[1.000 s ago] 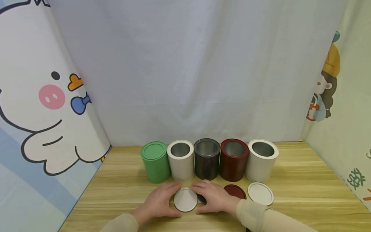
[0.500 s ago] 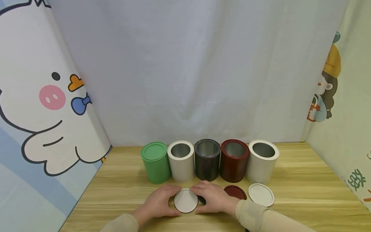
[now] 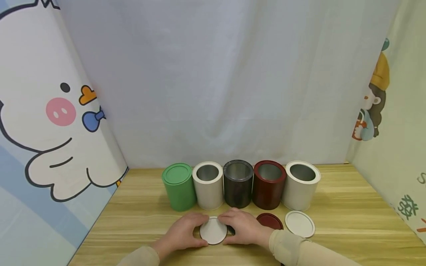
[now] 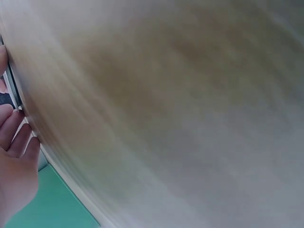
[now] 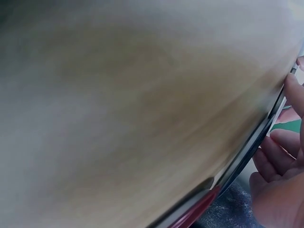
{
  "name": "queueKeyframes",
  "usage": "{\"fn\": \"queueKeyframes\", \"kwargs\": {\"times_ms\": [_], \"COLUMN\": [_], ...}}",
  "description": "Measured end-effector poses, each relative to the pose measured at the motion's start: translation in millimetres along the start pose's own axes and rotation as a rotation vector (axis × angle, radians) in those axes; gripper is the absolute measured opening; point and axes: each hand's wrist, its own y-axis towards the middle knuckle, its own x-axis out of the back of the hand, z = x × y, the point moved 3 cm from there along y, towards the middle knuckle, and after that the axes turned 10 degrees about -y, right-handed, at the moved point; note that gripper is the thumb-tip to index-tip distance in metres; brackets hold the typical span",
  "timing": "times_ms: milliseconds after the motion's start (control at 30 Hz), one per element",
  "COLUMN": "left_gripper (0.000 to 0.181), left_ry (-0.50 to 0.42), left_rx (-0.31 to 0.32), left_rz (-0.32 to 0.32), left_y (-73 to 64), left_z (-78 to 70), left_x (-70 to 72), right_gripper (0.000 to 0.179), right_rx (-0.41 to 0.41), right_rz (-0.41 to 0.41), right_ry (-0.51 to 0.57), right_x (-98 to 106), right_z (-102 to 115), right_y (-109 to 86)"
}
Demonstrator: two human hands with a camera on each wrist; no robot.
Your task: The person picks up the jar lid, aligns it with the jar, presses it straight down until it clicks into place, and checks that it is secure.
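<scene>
A round white lid (image 3: 213, 230) lies at the near middle of the wooden table, between both hands. My left hand (image 3: 185, 231) holds its left edge with curved fingers and thumb; in the left wrist view the same hand (image 4: 16, 166) sits at the far left. From the other side, my right hand (image 3: 245, 228) grips the lid's right edge, its fingers and thumb bent along the rim. A dark lid (image 3: 231, 230) lies mostly hidden under the right hand. Beyond it are a dark red lid (image 3: 270, 221), partly covered by the sleeve, and a second white lid (image 3: 300, 224).
Behind the lids stands a row of tins: a green one (image 3: 181, 194) with its lid on, then open white (image 3: 209, 194), black (image 3: 237, 194), dark red (image 3: 267, 194) and white (image 3: 297, 194) ones. A pale curtain (image 3: 233, 92) hangs behind the table.
The right thumb has shifted slightly left along the white lid's edge. Both hands otherwise stay around it, and the tins and other lids keep their places.
</scene>
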Motion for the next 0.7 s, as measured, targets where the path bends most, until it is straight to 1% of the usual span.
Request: {"fn": "queueKeyframes", "kwargs": {"times_ms": [100,233,333,533,633,700], "left_gripper": [0.063,0.063,0.063,0.064,0.064,0.064], "left_ry": [0.005,0.013,0.006,-0.024,-0.042,-0.055], "left_rx": [-0.005,0.002,0.029,0.094,0.108,0.106], "left_rz": [0.0,0.006,0.025,0.078,0.085,0.076], "left_y": [0.3,0.5,0.6,1.6,2.6,3.1], "left_z": [-1.3,-2.6,-1.6,1.5,2.2,2.6], "left_x": [0.7,0.8,0.6,2.3,3.7,5.0], "right_gripper": [0.057,0.055,0.054,0.053,0.053,0.053], "right_rx": [0.002,-0.027,-0.045,-0.073,-0.091,-0.097], "right_rz": [-0.003,0.031,0.05,0.06,0.062,0.054], "right_ry": [0.01,0.035,0.052,0.097,0.117,0.129], "right_x": [1.0,2.4,2.8,2.4,3.0,4.0], "right_z": [1.4,2.5,2.6,1.2,0.2,-0.6], "right_y": [0.8,1.9,2.6,3.8,4.1,4.5]}}
